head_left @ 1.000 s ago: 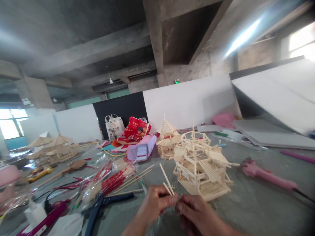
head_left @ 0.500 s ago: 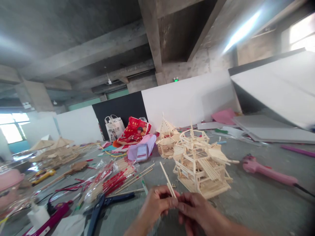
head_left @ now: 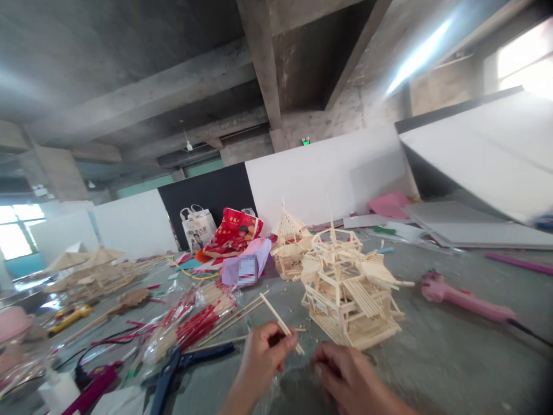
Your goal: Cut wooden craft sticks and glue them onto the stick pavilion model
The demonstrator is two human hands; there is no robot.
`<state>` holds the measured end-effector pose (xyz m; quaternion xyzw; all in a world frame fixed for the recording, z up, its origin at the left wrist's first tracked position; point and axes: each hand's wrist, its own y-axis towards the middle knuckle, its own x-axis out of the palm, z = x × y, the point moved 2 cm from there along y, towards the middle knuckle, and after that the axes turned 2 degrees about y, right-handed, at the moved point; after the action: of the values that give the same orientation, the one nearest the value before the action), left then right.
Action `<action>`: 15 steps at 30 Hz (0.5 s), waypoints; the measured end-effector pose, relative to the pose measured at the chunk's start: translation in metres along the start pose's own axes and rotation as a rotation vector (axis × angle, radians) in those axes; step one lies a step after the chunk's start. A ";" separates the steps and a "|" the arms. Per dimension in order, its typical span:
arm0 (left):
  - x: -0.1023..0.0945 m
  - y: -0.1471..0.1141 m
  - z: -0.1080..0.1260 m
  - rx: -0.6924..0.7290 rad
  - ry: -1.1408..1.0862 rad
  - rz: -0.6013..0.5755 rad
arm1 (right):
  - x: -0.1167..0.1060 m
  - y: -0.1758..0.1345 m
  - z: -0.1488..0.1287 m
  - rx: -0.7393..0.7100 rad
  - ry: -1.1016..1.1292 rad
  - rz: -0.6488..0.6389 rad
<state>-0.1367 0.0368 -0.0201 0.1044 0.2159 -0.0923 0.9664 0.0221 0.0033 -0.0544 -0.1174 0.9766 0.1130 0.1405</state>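
My left hand (head_left: 266, 353) pinches thin wooden sticks (head_left: 276, 314) between thumb and fingers; they slant up to the left, with two ends showing at the lower right. To its right, my right hand (head_left: 345, 369) is apart from the sticks, its fingers curled together over the table. Whether something small is inside those fingers is hidden. Just beyond my hands stands a stick-built model pavilion (head_left: 349, 288) with several slatted roof panels and an open upper frame. Behind it is another model tower (head_left: 291, 242) with a pointed roof.
Blue-handled cutters (head_left: 173, 369) lie left of my left hand, near bundles of red-tipped sticks (head_left: 203, 317) in plastic. A pink hot glue gun (head_left: 470, 302) with a cord lies at right. A purple glue gun (head_left: 93, 389) lies at lower left. Bags (head_left: 233, 230) stand at the back.
My hands have come apart: the left has moved slightly left with the sticks, which tilt further left. My right hand no longer touches them. The view has shifted slightly.
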 end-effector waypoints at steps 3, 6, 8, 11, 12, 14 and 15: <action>-0.002 -0.001 0.001 0.070 0.206 0.034 | -0.004 -0.004 -0.007 -0.061 -0.068 0.014; 0.000 -0.002 0.002 0.129 0.397 0.007 | -0.005 -0.006 -0.009 -0.023 -0.050 0.004; 0.002 -0.002 0.001 0.130 0.421 -0.032 | -0.005 -0.006 -0.008 -0.006 -0.050 -0.003; 0.003 -0.002 -0.001 0.106 0.417 -0.066 | -0.005 -0.006 -0.006 -0.015 -0.082 0.002; 0.003 -0.003 -0.001 0.100 0.417 -0.069 | -0.005 -0.006 -0.005 -0.017 -0.086 -0.001; 0.003 -0.003 -0.001 0.094 0.418 -0.071 | -0.004 -0.006 -0.004 -0.028 -0.087 -0.017; 0.002 -0.004 0.000 0.095 0.419 -0.066 | -0.004 -0.006 -0.004 -0.035 -0.091 -0.029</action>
<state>-0.1355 0.0330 -0.0221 0.1595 0.4106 -0.1101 0.8910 0.0261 -0.0028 -0.0509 -0.1289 0.9653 0.1331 0.1842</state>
